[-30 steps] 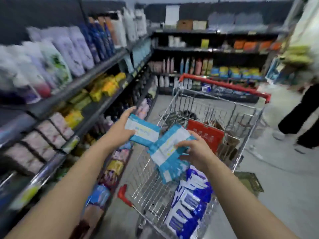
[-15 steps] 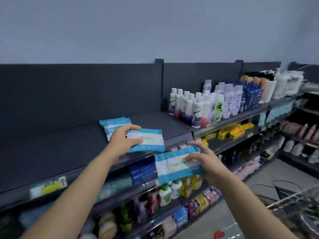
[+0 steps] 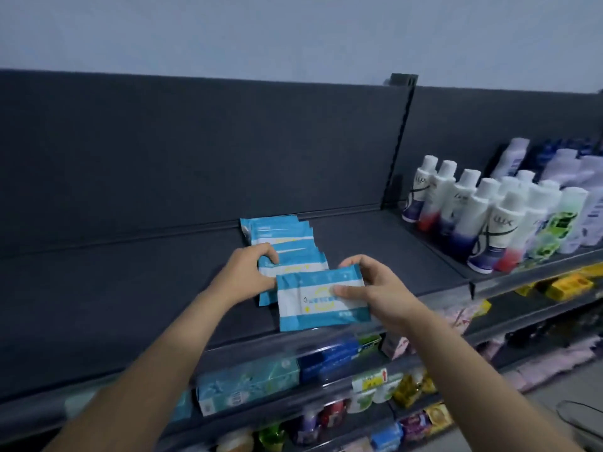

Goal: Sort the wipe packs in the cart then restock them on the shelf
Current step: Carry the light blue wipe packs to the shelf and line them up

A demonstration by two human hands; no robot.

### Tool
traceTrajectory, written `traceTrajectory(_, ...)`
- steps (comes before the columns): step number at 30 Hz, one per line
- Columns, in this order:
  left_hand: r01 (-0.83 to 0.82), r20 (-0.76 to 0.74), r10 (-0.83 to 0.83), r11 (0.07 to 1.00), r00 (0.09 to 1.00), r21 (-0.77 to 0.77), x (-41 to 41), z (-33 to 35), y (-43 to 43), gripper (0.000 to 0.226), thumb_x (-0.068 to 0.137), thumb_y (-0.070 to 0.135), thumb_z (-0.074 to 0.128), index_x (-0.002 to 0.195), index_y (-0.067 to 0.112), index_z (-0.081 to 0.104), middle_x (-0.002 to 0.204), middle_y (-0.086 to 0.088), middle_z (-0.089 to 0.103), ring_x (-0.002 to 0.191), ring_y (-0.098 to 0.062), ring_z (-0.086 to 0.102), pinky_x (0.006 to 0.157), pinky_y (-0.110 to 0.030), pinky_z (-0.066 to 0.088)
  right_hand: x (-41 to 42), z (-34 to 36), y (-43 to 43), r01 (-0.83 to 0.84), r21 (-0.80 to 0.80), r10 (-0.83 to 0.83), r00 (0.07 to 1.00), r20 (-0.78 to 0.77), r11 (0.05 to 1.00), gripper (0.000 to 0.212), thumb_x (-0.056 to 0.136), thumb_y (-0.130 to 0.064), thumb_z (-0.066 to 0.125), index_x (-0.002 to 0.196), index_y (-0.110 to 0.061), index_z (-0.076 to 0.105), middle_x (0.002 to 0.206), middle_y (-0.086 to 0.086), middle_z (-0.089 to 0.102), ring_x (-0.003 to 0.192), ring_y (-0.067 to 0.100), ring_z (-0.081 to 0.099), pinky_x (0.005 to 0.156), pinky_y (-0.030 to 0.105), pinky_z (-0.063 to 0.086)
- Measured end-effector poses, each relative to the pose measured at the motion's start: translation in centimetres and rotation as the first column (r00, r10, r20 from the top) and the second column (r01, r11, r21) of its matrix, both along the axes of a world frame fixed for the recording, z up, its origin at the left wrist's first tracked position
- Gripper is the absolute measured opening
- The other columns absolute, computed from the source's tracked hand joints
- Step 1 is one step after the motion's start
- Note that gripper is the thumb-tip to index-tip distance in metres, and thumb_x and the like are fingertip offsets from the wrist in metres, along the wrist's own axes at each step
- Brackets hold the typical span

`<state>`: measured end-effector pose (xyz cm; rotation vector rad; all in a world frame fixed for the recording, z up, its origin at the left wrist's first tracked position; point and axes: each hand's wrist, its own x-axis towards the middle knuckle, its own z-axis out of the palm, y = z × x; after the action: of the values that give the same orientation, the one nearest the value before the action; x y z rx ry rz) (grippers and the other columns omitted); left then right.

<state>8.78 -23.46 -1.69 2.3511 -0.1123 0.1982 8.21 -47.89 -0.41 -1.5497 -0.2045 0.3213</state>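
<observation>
Half a second ago two wipe packs were held in the air before the shelving; both are now brought down onto the top shelf. The first pack is gripped at its upper edge by the curled fingers of the left hand and is laid against the front of the row of packs already lying there. The second pack is clasped by the right hand, thumb on its face, and is kept at the shelf's front edge, overlapping the first. Restocking is thus judged to be under way, with neither pack let go yet. Past a dark upright, white bottles are lined up, well apart from the row. Boxes are seen one level below. No obstacle is seen around the row.
</observation>
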Motion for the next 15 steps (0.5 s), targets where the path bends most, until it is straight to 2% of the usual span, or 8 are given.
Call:
traceTrajectory(3, 0.007, -0.014, -0.007, 1.000, 1.000, 0.030, 0.8, -0.6, 0.4, 0.021, 0.078, 0.005, 0.067, 0.079, 0.025, 0.059, 0.074, 0.002, 0.060, 0.051, -0.005, 0.042, 0.050, -0.020, 0.036, 2.4, -0.9, 0.8, -0.033, -0.106, 0.038, 0.998, 0.042, 0.994, 0.029, 0.075, 0.006, 0.073, 0.089, -0.012, 0.055, 0.092, 0.002, 0.067, 0.078, 0.018, 0.067, 0.062, 0.030, 0.055)
traceTrajectory(5, 0.005, -0.036, -0.008, 0.996, 0.999, -0.087, 0.7, -0.3, 0.6, 0.020, 0.089, 0.010, 0.060, 0.080, 0.026, 0.066, 0.086, 0.003, 0.068, 0.063, -0.007, 0.052, 0.064, -0.022, 0.041, 3.7, -1.3, 1.1, -0.037, -0.160, 0.053, 0.994, 0.099, 0.986, 0.030, 0.074, 0.004, 0.075, 0.086, -0.013, 0.053, 0.089, 0.002, 0.067, 0.074, 0.014, 0.066, 0.062, 0.027, 0.053)
traceTrajectory(8, -0.009, -0.172, -0.039, 0.963, 0.984, -0.269, -0.1, 0.3, 0.6, 0.021, 0.097, 0.024, 0.050, 0.092, 0.026, 0.071, 0.097, 0.018, 0.066, 0.086, 0.006, 0.056, 0.078, -0.014, 0.038, 5.2, -1.8, 1.4, -0.073, -0.246, 0.126, 0.971, 0.203, 0.967, 0.032, 0.073, -0.001, 0.078, 0.084, -0.014, 0.052, 0.089, 0.000, 0.064, 0.076, 0.011, 0.063, 0.064, 0.025, 0.053)
traceTrajectory(9, 0.004, -0.175, -0.049, 0.968, 0.983, -0.252, -0.3, 0.3, 0.5, 0.016, 0.094, 0.034, 0.055, 0.095, 0.029, 0.070, 0.098, 0.020, 0.064, 0.087, 0.007, 0.054, 0.079, -0.013, 0.036, 5.6, -1.8, 1.6, -0.115, -0.295, 0.188, 0.953, 0.235, 0.949, 0.032, 0.071, -0.004, 0.080, 0.085, -0.016, 0.053, 0.091, -0.002, 0.064, 0.079, 0.010, 0.063, 0.068, 0.026, 0.054)
traceTrajectory(10, 0.008, -0.158, -0.033, 0.987, 0.987, -0.158, -0.3, 0.1, 0.4, 0.018, 0.086, 0.045, 0.062, 0.098, 0.033, 0.069, 0.100, 0.020, 0.060, 0.090, 0.005, 0.050, 0.081, -0.014, 0.034, 6.0, -2.0, 1.9, -0.151, -0.351, 0.253, 0.931, 0.264, 0.924, 0.033, 0.069, -0.009, 0.083, 0.084, -0.020, 0.056, 0.093, -0.005, 0.063, 0.084, 0.010, 0.061, 0.073, 0.026, 0.053)
traceTrajectory(11, 0.005, -0.133, -0.005, 1.000, 0.991, -0.003, -0.5, -0.2, 0.2, 0.032, 0.075, 0.056, 0.069, 0.102, 0.038, 0.066, 0.107, 0.020, 0.055, 0.099, 0.003, 0.044, 0.086, -0.015, 0.032, 6.5, -2.1, 2.1, -0.155, -0.420, 0.299, 0.904, 0.305, 0.894, 0.034, 0.066, -0.015, 0.086, 0.084, -0.026, 0.058, 0.095, -0.007, 0.061, 0.089, 0.011, 0.059, 0.078, 0.025, 0.050)
traceTrajectory(13, -0.006, -0.086, 0.025, 0.977, 0.996, 0.211, -0.9, -0.6, -0.2, 0.055, 0.061, 0.069, 0.064, 0.110, 0.047, 0.058, 0.122, 0.021, 0.042, 0.117, 0.001, 0.029, 0.100, -0.022, 0.024, 7.2, -2.3, 2.3, -0.107, -0.539, 0.368, 0.838, 0.404, 0.836, 0.035, 0.065, -0.027, 0.086, 0.086, -0.034, 0.059, 0.100, -0.009, 0.058, 0.097, 0.010, 0.051, 0.084, 0.017, 0.040)
traceTrajectory(15, -0.043, -0.040, 0.054, 0.970, 0.998, 0.241, -1.6, -0.6, -1.0, 0.060, 0.057, 0.073, 0.057, 0.112, 0.050, 0.055, 0.130, 0.023, 0.034, 0.125, 0.000, 0.019, 0.107, -0.029, 0.017, 7.2, -2.6, 2.2, -0.130, -0.587, 0.436, 0.797, 0.418, 0.799, 0.034, 0.071, -0.031, 0.082, 0.097, -0.033, 0.059, 0.106, -0.011, 0.057, 0.105, 0.009, 0.047, 0.089, 0.016, 0.034)
